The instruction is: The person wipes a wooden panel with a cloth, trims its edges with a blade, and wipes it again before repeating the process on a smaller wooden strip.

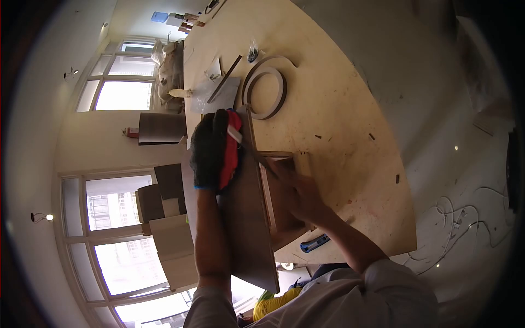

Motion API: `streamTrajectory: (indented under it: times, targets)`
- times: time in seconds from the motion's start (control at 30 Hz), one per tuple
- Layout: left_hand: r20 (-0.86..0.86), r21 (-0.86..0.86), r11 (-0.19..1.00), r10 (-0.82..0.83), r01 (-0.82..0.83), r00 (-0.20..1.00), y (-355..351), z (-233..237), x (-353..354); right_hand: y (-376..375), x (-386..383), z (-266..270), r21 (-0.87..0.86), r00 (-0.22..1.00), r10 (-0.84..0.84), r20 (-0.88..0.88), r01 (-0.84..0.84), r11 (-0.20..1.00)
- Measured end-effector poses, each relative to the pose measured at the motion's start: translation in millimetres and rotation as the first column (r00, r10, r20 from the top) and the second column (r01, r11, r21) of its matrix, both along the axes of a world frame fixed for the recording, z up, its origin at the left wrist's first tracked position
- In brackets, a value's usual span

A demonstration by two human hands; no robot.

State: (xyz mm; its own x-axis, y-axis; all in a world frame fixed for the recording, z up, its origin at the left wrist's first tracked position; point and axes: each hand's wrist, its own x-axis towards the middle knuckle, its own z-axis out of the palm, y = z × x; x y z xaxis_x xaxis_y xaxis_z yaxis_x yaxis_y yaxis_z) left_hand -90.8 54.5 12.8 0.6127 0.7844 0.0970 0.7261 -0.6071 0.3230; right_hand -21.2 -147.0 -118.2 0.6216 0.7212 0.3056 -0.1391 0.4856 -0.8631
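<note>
A brown panel [249, 229] stands tilted on edge in front of me. My left hand [213, 153], in a black and red glove, is closed at the panel's far part; its fingertips are partly hidden. My bare right hand [303, 197] is closed around the near end of a long, flat dark bar [255, 151] with a pale tip. This bar slants across the panel's edge, and its tip lies in front of the glove's red side. Beneath my right hand is a brown wooden box-like frame [268, 199], partly covered by my arm.
A roll of edge-banding tape [283, 90] lies on the large wooden table [350, 136]. Near my right forearm is a blue utility knife [315, 243]. A dark strip [225, 79] and a small plastic bag [252, 53] lie farther off. White cables [451, 229] trail over the floor.
</note>
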Motion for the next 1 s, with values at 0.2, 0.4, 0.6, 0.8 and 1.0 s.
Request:
streamTrajectory:
  times: [0.2, 0.4, 0.6, 0.8, 1.0]
  targets:
    - [-0.122, 0.249, 0.966, -0.033, 0.063, 0.992, -11.8, 3.5, 9.4, 45.9, 41.3, 23.8, -0.161, 0.996, 0.082, -0.019, -0.084, 0.983]
    - [-0.061, 0.114, 0.990, 0.095, -0.087, 0.994, -50.7, 29.2, 25.4, 27.3, -6.6, -14.3, -0.074, 1.000, -0.018, -0.008, 0.018, 0.997]
    - [-0.046, 0.268, 0.959, 0.108, -0.092, 0.993, -50.0, 25.6, 22.4, 70.9, 25.4, -2.4, 0.019, 0.996, -0.054, -0.072, 0.056, 0.998]
    - [-0.068, 0.193, 0.976, 0.113, -0.099, 0.991, -55.8, 34.0, 18.6, 69.6, 32.8, 1.4, 0.015, 0.994, -0.103, 0.043, 0.102, 0.995]
    - [-0.103, 0.185, 0.973, 0.158, -0.137, 0.982, -57.2, 35.7, 21.2, 8.9, 6.6, -17.9, -0.216, 0.980, -0.023, 0.195, 0.066, 0.974]
